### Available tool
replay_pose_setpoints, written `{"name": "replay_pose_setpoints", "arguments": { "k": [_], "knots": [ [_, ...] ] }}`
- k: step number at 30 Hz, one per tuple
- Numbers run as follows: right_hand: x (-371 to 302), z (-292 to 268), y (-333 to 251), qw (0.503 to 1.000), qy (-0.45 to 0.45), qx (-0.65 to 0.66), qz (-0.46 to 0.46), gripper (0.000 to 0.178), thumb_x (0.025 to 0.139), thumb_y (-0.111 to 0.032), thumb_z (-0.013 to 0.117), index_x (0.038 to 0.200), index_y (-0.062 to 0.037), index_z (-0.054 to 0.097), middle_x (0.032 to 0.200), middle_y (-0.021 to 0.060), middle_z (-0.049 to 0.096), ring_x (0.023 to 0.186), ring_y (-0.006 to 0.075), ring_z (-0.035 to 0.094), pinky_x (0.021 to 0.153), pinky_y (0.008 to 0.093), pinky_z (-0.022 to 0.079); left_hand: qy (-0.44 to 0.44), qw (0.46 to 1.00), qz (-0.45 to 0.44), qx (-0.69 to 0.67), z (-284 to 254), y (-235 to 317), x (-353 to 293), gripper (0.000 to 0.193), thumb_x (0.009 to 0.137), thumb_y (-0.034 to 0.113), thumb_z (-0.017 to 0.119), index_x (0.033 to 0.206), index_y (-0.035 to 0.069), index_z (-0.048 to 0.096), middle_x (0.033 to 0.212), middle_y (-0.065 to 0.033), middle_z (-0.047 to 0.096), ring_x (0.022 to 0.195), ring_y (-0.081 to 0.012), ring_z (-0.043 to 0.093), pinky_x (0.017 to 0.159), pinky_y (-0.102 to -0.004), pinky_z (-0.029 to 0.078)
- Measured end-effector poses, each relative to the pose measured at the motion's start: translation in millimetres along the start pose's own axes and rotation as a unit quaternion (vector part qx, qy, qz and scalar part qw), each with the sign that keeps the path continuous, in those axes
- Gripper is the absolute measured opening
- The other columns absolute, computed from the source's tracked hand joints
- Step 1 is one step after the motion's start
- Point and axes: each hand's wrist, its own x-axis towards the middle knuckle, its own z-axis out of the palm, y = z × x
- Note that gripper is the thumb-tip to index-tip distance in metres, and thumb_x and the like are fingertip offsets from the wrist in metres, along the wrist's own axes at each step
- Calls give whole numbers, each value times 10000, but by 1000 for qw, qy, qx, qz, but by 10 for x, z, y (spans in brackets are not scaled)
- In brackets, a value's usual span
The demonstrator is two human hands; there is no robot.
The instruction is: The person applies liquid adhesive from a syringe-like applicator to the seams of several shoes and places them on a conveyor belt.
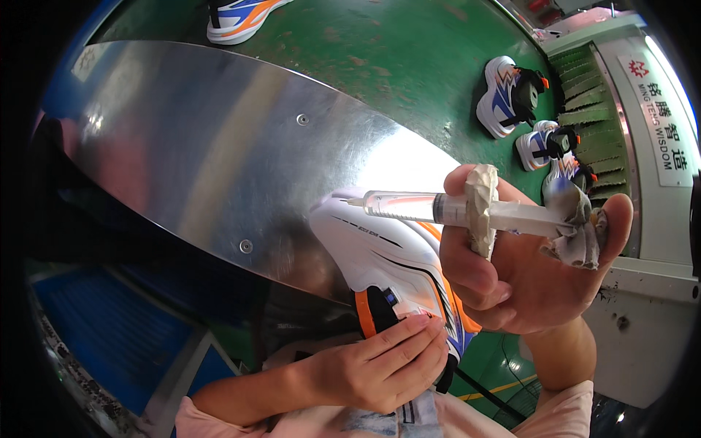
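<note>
My right hand grips a clear syringe lengthwise, its fingers round the barrel's padded flange and the thumb at the wrapped plunger end. The needle tip points left, over the toe of a white sneaker with orange and blue parts. My left hand is closed on the sneaker's upper near the ankle opening, fingertips pressed together. The sneaker lies at the near edge of a metal plate, toe pointing away. Part of its far side is hidden behind my right hand.
On the green conveyor belt stand several similar sneakers, one at the right and another at the top. A white machine with a strip curtain is at the right. A blue panel is at lower left.
</note>
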Motion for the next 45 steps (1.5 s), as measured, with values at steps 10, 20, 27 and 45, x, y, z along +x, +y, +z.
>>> {"name": "replay_pose_setpoints", "arguments": {
  "k": [10, 20, 27, 45],
  "knots": [
    [148, 135, -90, 995, 85, -55, 28, 1067, 716, -793, 540, 1363, -13, 203, 872, 150, 434, 648, 137, 364, 489, 230, 378, 0, 1000, 21, -2, -23, -61, -42, 160, 844, 143, 570, 944, 55, 658, 1033, -67, 656, 1020, -229, 635, 951, -373, 487],
    [-30, 74, -57, 972, 68, -224, -1, 1108, 676, -810, 572, 1305, 42, 245, 764, 127, 494, 574, 135, 433, 438, 234, 379, 0, 1000, 19, 5, -21, -66, -54, 155, 844, 131, 567, 943, 56, 660, 1024, -62, 653, 1011, -215, 638, 945, -363, 491],
    [-471, 127, 86, 964, 170, -189, -79, 1136, 608, -860, 566, 1271, 35, 345, 738, 91, 498, 593, 122, 444, 468, 214, 369, -29, 999, -5, -28, -99, -59, 16, 139, 827, 102, 582, 935, 66, 662, 1020, -65, 653, 984, -217, 648, 926, -360, 498],
    [-1354, -101, 539, 974, 219, -47, -43, 1138, 527, -674, 743, 1323, 37, 349, 968, 55, 471, 741, 59, 421, 607, 150, 342, -106, 994, -16, 26, -124, 41, 143, 177, 797, 76, 627, 970, 71, 665, 1019, -99, 665, 1005, -293, 638, 913, -474, 502]
  ]
}}
